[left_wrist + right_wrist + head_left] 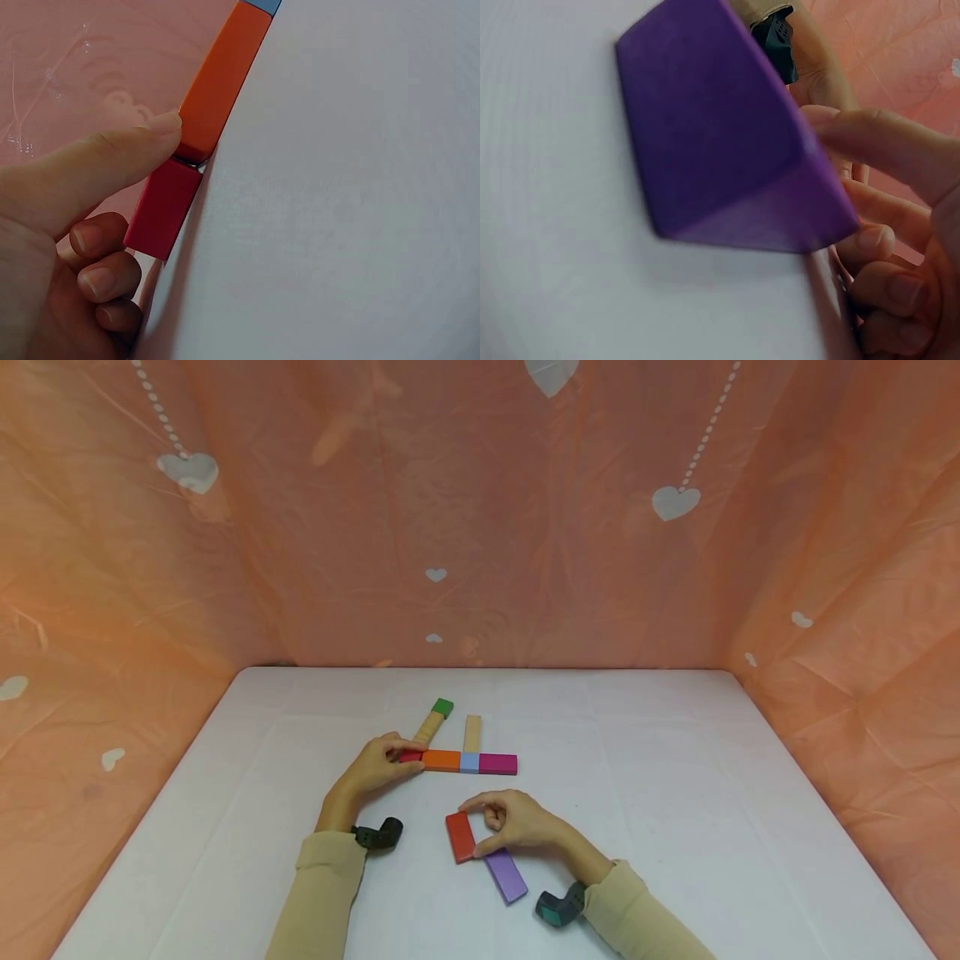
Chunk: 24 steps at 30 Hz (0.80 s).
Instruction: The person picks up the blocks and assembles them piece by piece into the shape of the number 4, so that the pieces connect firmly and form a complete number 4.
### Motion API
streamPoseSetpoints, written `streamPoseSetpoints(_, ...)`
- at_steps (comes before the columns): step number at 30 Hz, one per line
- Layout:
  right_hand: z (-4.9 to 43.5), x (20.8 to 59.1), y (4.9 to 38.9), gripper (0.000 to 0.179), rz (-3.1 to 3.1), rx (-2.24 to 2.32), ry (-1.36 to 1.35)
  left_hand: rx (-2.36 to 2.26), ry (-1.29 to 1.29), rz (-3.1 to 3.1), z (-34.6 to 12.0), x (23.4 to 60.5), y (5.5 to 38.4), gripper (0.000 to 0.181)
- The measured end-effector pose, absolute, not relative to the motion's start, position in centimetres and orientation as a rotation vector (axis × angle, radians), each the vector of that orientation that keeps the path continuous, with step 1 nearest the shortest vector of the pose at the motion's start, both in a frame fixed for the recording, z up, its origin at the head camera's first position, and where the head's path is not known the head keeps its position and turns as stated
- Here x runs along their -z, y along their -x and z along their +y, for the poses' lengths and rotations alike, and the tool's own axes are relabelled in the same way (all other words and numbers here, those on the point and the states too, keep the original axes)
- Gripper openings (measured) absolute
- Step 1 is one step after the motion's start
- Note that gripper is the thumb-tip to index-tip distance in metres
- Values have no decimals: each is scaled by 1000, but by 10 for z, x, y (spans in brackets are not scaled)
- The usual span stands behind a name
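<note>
A row of flat wooden blocks runs along the table: a crimson block (163, 208), an orange block (442, 761), a light blue block (469, 763) and a magenta block (498, 764). My left hand (380, 763) spans the row's left end, pinching the orange block near its joint with the crimson one. Closer to me, my right hand (521, 820) holds a red block (461, 837) between index finger and thumb. A purple block (506, 877) lies below that hand, close to the thumb. It hides the red block in the right wrist view.
Behind the row, a natural wood block (472, 733) stands off the light blue block. Another natural wood piece (430, 727) slants up to a green block (443, 707). A white cloth covers the table (637, 777). An orange curtain (480, 527) hangs around it.
</note>
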State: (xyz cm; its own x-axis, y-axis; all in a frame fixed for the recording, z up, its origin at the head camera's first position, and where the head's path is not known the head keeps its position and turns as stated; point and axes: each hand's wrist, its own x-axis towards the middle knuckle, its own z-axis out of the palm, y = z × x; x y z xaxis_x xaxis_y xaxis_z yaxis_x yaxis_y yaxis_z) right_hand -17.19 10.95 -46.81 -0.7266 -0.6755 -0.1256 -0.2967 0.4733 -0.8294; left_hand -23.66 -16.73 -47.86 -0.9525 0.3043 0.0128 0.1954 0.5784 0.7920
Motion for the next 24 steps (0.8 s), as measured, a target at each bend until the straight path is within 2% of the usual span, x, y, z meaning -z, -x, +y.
streamPoseSetpoints(24,110,469,173,55,2258,1199,761,-1307,-398,2655,-167,476,236,32)
